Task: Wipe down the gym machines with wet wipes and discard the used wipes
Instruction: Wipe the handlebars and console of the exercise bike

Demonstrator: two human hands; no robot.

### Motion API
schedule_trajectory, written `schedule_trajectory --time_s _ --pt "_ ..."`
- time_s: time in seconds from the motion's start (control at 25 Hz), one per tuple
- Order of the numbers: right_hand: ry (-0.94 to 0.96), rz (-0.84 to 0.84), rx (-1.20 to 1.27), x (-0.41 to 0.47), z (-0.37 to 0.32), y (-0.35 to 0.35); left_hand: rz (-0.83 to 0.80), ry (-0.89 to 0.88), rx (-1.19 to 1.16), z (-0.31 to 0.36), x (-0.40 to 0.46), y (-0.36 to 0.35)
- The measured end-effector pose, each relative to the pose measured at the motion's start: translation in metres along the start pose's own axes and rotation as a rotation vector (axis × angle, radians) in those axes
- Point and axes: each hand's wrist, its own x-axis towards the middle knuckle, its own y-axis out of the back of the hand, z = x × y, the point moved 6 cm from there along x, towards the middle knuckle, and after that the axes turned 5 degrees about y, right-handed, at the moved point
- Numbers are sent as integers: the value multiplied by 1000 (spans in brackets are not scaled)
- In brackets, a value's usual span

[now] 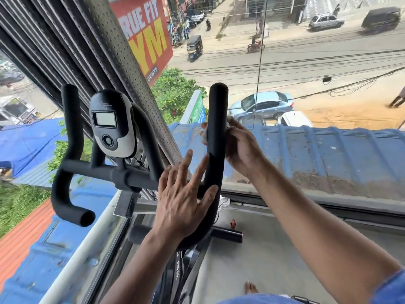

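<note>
Right hand (237,142) wraps thin white wet wipe (205,133) around upright black foam handlebar prong (217,128), long axis vertical. Left hand (184,194) flat-fingered, resting at prong's lower bend, holding nothing. Wipe stroke likely runs along prong.
</note>
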Motion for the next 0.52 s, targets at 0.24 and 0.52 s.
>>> schedule_trajectory --time_s 0.24,0.52 --pt "-175 -56 31 -19 19 -3 62 87 -61 8 5 2" --pt "-80 -116 68 19 -4 -19 88 54 -100 7 0 3"
